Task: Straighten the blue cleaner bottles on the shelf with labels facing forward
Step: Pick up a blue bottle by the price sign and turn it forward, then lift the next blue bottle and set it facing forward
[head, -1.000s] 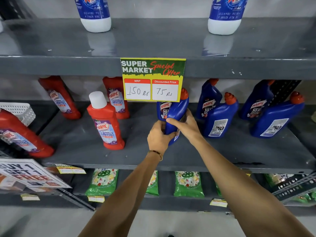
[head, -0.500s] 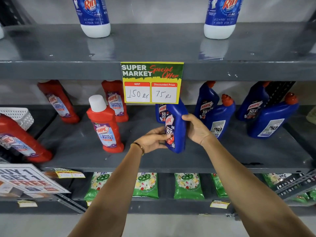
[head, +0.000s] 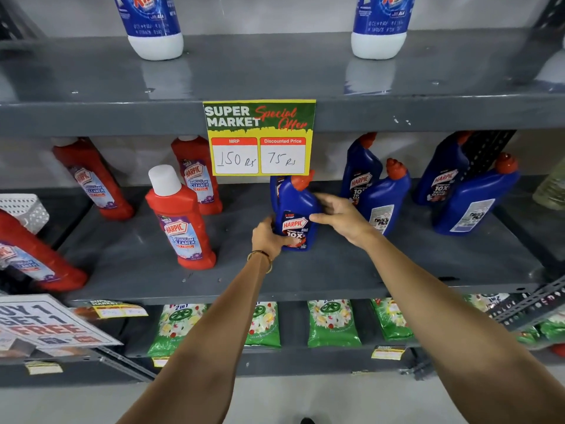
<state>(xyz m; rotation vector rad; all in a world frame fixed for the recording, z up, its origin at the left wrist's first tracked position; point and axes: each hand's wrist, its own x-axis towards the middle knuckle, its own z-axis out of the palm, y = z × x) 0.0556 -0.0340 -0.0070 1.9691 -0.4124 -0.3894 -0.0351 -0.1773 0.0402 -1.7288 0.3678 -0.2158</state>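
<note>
A blue cleaner bottle [head: 296, 209] with a red cap stands upright on the middle shelf [head: 244, 270], its label facing me. My left hand [head: 269, 237] grips its lower left side and my right hand [head: 339, 217] holds its right side. Behind it another blue bottle [head: 275, 186] is mostly hidden. To the right, one blue bottle [head: 360, 169] shows its front label and the bottle before it [head: 386, 203] shows its white back label. Further right, a rear bottle [head: 443, 175] faces forward and a front bottle [head: 477, 200] shows its back label.
Red bathroom cleaner bottles [head: 180, 221] stand on the left of the same shelf. A price sign [head: 259, 137] hangs from the upper shelf edge. White-based bottles [head: 153, 26] stand above, green packets [head: 331, 322] below, and a white basket [head: 23, 209] at far left.
The held blue bottle has been turned from side-on to label forward and set upright on the shelf. Both hands stayed on it.
</note>
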